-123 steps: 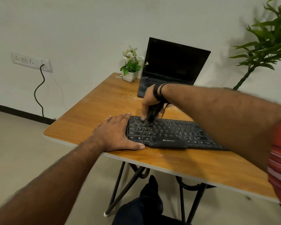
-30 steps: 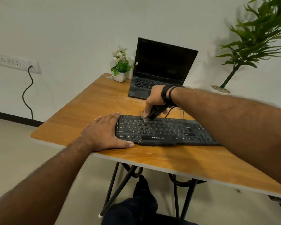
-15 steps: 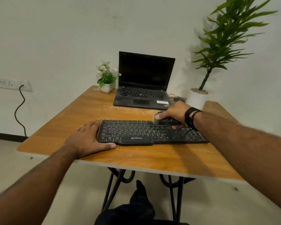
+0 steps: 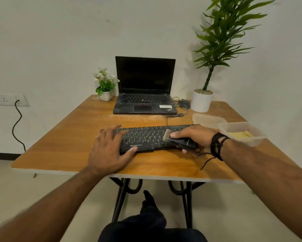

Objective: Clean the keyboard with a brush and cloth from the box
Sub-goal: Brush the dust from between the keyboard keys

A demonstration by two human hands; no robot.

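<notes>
A black keyboard (image 4: 145, 137) lies across the middle of the wooden table (image 4: 77, 137). My left hand (image 4: 110, 151) rests flat on its left end, fingers straight, thumb along the front edge. My right hand (image 4: 194, 135) grips a black brush (image 4: 179, 140) over the keyboard's right part, its pale bristles pointing left and touching the keys. A clear plastic box (image 4: 242, 134) at the right edge holds a yellow cloth (image 4: 241, 134).
A black laptop (image 4: 145, 95) stands open at the back, with a mouse (image 4: 183, 103) and cables to its right. A small flower pot (image 4: 106, 88) and a tall plant in a white pot (image 4: 201, 101) flank it. A clear lid (image 4: 208, 118) lies behind the box.
My right hand has carried the brush from the keyboard's upper left area to its right part. My view has swung right and the box has come into sight. My left hand stays on the left end.
</notes>
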